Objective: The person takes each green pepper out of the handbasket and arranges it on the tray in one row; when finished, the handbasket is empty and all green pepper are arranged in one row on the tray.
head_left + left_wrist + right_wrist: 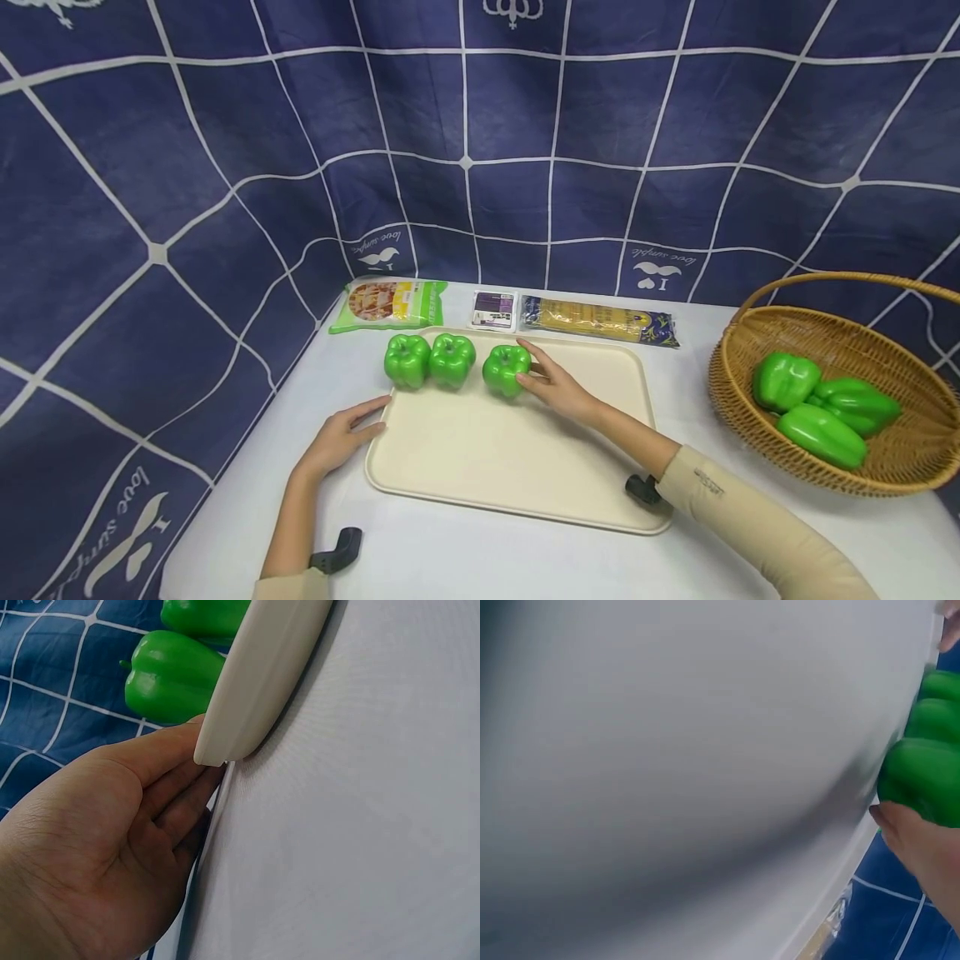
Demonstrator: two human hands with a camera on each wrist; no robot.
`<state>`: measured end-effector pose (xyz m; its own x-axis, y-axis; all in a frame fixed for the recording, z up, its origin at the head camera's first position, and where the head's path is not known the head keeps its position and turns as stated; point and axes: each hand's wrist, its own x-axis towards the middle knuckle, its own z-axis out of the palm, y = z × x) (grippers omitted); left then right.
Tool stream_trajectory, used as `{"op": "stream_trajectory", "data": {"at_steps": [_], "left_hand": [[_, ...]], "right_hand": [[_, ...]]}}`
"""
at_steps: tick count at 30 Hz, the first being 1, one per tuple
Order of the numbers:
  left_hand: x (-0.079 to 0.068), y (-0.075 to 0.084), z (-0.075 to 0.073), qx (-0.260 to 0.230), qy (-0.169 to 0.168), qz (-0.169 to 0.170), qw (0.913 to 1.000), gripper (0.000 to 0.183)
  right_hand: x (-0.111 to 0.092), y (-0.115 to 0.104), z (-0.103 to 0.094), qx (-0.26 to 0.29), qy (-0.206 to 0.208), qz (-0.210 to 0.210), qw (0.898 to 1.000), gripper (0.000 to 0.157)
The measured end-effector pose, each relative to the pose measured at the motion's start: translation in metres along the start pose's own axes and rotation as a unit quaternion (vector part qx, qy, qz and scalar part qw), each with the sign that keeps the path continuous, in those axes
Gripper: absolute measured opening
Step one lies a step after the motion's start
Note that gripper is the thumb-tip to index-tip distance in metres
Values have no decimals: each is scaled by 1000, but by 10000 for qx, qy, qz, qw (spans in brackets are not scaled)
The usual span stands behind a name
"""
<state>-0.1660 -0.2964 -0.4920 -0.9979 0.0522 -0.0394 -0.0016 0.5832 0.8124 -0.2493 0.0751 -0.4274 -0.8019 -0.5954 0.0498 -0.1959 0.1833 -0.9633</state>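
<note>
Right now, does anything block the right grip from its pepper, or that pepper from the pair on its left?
Nothing visible: the right grip holds its pepper, and only bare tray separates it from the pair.

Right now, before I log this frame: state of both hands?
Left hand: open, fingers relaxed at the left edge of the tray.
Right hand: closed, holding a green pepper between thumb and fingers.
</note>
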Motion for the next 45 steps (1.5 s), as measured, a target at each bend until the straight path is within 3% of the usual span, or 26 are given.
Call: {"op": "stream_trajectory", "data": {"at_steps": [21,35,40,42,45], "left_hand": [[-1,-1,2,41,-38,29,10000,49],[1,1,3,-1,-53,141,9999,48],[1,1,3,0,-61,113,9999,49],[1,1,2,2,-47,100,9999,49],[1,1,1,-31,-39,29,10000,49]], "right_hand": [[14,-2,9,49,-287,-93,9995,67],[1,-8,-2,-81,-146,24,9999,64],[-16,-10,-14,-575,41,-386,9976,66],[-23,-4,-22,-853,213,-668,9939,66],[-39,-12,-33,-1237,470,-1042,9857,62]]}}
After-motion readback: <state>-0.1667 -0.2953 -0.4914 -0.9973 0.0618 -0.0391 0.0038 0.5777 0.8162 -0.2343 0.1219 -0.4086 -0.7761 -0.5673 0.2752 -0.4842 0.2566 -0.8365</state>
